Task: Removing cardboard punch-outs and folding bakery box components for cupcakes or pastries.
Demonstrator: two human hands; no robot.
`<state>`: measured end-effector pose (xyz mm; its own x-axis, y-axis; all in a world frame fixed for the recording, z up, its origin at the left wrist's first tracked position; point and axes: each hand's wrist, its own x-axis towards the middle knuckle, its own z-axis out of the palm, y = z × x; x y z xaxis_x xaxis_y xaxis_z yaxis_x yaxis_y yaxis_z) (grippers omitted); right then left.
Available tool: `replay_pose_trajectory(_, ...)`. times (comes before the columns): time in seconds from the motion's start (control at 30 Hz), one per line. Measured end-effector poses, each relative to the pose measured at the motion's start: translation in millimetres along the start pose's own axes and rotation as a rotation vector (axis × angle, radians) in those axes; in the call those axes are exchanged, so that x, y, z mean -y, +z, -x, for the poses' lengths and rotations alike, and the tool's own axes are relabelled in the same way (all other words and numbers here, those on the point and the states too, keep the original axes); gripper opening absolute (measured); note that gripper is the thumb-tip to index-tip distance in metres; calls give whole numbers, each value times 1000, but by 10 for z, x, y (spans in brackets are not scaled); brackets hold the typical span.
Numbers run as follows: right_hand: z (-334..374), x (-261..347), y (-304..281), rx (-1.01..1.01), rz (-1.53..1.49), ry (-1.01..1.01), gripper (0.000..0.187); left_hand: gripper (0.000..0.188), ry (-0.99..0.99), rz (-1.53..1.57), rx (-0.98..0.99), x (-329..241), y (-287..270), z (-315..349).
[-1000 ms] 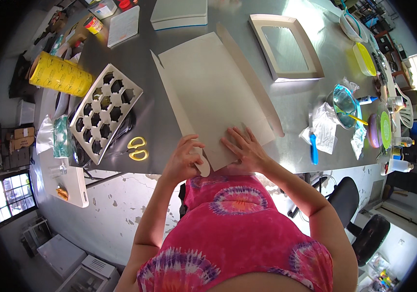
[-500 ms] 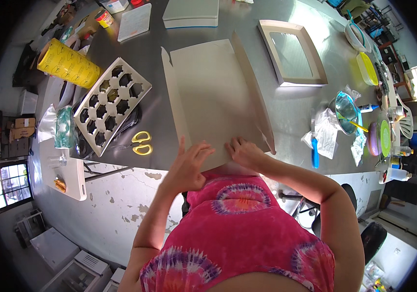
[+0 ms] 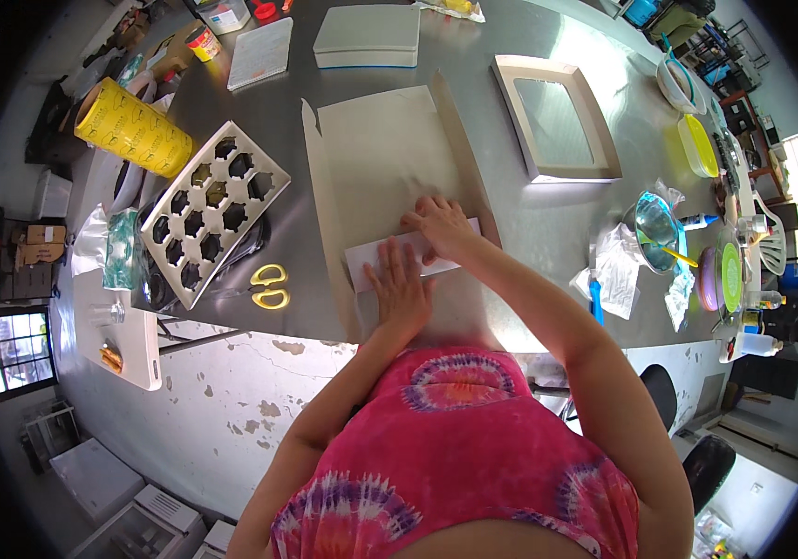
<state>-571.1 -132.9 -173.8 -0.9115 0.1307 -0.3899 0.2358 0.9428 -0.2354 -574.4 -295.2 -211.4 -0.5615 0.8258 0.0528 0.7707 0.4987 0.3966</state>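
An unfolded cardboard box (image 3: 385,154) lies on the steel table in front of me, its long side walls partly raised. Its near end flap (image 3: 361,267) is folded inward and shows a white face. My left hand (image 3: 402,291) lies with stretched fingers on this flap. Just beyond it, my right hand (image 3: 443,229) presses over the flap's far edge, fingers bent and thumb apart on the white face. Yellow-handled scissors (image 3: 269,286) rest to the left, beside a white insert with several dark cut-outs (image 3: 252,160).
A box lid with a clear window (image 3: 611,149) lies at the right. Beyond the cardboard stands a closed pale box (image 3: 366,35). A yellow patterned roll (image 3: 133,128) leans at far left. A metal bowl (image 3: 657,219) and a blue-handled tool (image 3: 595,300) are at right.
The near end flap has been folded over inward, showing its white side. Both hands have moved farther from my body and now press on it.
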Motion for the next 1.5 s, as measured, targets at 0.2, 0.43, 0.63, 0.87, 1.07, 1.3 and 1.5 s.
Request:
replay_pose_trajectory(0.2,242,128,463,-212,-149,197,84,63,-109,-162,85,104,224,-90)
replay_pose_trajectory(0.43,339,176,750,-279,-288,291,56,59,-139,-172,116,62,215,-143)
replay_pose_trajectory(0.63,478,25,355,-233,-597,158,46,58,-121,-172,97,62,184,-130)
replay_pose_trajectory(0.87,1298,-595,-192,-431,57,23,35,57,-139,-183,111,57,149,-124)
replay_pose_trajectory(1.07,1273,-810,-17,-303,-90,-88,25,58,-136,-179,115,74,190,-118)
replay_pose_trajectory(1.3,1144,-933,409,-611,-375,-26,18,58,-127,-170,50,86,228,-117)
replay_pose_trajectory(1.5,1034,-650,660,-883,-647,412,19,63,-132,-153,61,74,39,-191)
